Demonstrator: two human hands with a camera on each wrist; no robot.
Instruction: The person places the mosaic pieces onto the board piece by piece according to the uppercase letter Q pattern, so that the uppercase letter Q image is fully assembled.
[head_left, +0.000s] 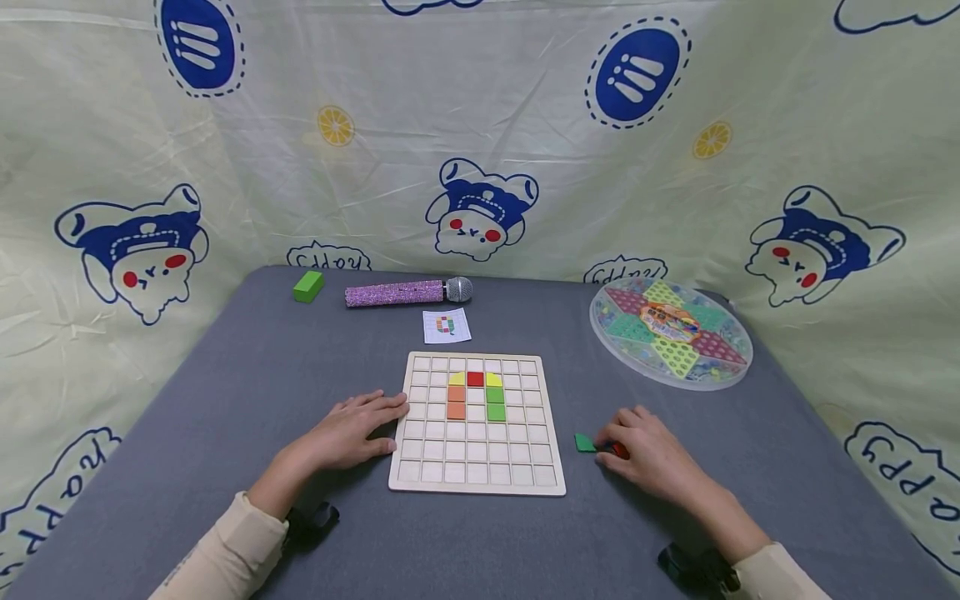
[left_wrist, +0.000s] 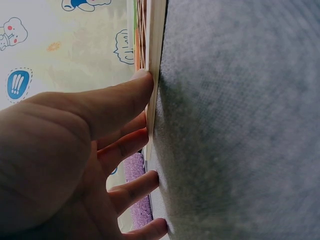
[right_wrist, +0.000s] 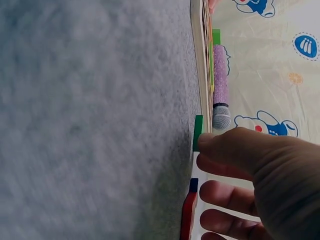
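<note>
A pale square grid board [head_left: 477, 479] lies mid-table with several coloured tiles in its upper cells: a red tile [head_left: 475, 379], yellow, orange [head_left: 456, 402] and green ones [head_left: 495, 402]. My left hand [head_left: 358, 429] rests at the board's left edge, its thumb [left_wrist: 142, 77] against the side and fingers spread. To the right of the board, my right hand [head_left: 648, 450] pinches a loose green tile [head_left: 584, 443] at thumb and fingertips. Under that hand is a red piece [right_wrist: 188, 212] with a dark blue end beside it, partly hidden.
Behind the board lies a small card [head_left: 447, 327] with a coloured pattern. Beyond it are a purple glittery microphone [head_left: 397, 293] and a green block [head_left: 308, 287]. At the back right sits a round box [head_left: 701, 379] with a star pattern. A printed curtain surrounds the table.
</note>
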